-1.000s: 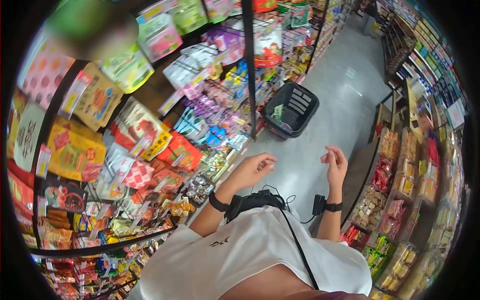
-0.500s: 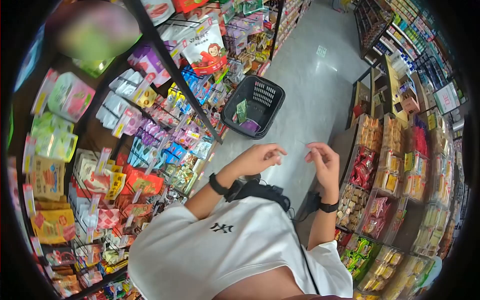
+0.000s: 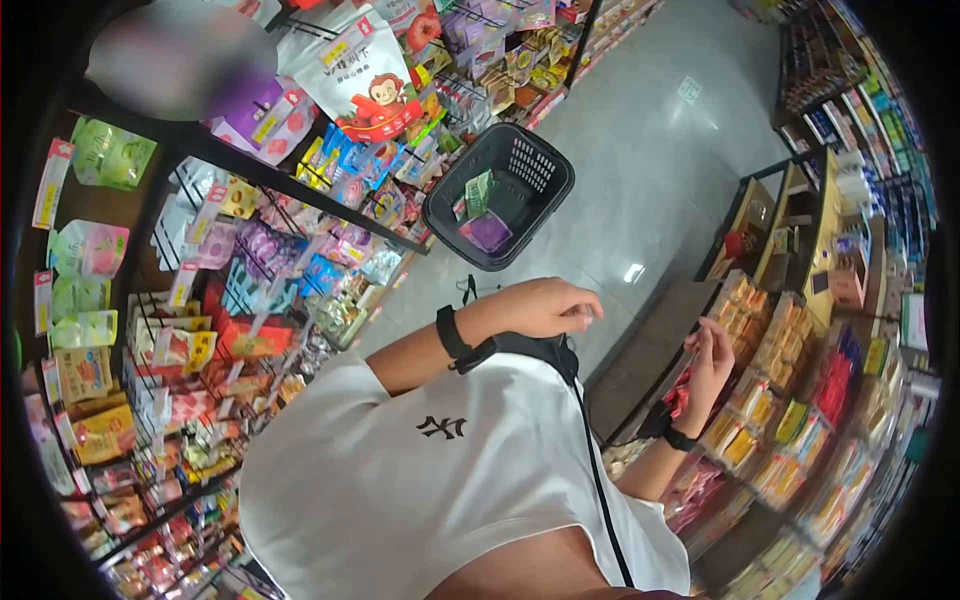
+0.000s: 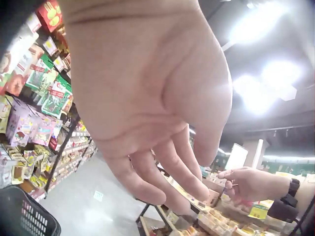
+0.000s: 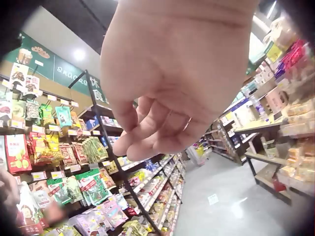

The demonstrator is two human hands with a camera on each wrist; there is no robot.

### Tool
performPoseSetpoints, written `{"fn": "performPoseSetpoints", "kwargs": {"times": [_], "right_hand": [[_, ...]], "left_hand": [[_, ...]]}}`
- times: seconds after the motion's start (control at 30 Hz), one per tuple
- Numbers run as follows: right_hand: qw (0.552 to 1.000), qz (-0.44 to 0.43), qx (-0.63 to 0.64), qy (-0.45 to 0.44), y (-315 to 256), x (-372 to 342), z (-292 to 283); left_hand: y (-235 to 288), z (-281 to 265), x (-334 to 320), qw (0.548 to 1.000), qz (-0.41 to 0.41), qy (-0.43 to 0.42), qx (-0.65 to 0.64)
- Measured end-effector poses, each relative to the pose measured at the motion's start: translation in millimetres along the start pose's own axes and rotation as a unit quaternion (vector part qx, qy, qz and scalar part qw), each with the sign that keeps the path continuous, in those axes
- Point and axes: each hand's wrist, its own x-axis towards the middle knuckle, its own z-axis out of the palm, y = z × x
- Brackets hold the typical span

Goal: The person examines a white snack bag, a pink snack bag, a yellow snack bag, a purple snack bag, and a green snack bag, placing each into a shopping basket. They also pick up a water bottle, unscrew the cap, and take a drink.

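Note:
My left hand (image 3: 545, 308) hangs in front of the white shirt with relaxed, slightly bent fingers and nothing in them; the left wrist view shows its bare palm. Off to the right, my right hand (image 3: 712, 360) is raised beside the packaged-food shelf, its fingers loosely bent and holding nothing. In the right wrist view its thumb and fingertips (image 5: 135, 147) come close together. Ahead of the left hand, a black shopping basket (image 3: 533, 165) stands on the aisle floor. Inside it lie a green packet (image 3: 478, 190) and a purple pack (image 3: 487, 233).
A rack of hanging snack bags (image 3: 365, 85) lines the left side, with a black frame bar (image 3: 310, 185). On the right stands a tiered shelf of packaged foods (image 3: 785, 335). The grey aisle floor (image 3: 640, 170) runs ahead between them.
My view has turned and the basket appears nearer. The two hands, earlier close together in front of me, have moved apart, the right one shifting right toward the shelf.

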Motion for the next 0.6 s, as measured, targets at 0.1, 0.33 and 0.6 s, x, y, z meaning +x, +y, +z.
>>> {"fn": "performPoseSetpoints", "kwargs": {"times": [0.1,0.33,0.6], "right_hand": [[0.998,-0.012,0.003,-0.059,-4,81,5],[0.971,-0.052,-0.017,-0.234,-24,223,54],[0.918,-0.067,-0.052,-0.388,-28,303,155]], "left_hand": [[4,-12,40,0.998,-0.034,0.046,0.0],[16,-31,94,0.984,-0.051,0.173,-0.002],[15,-76,77,0.933,-0.119,0.336,0.053]]}}
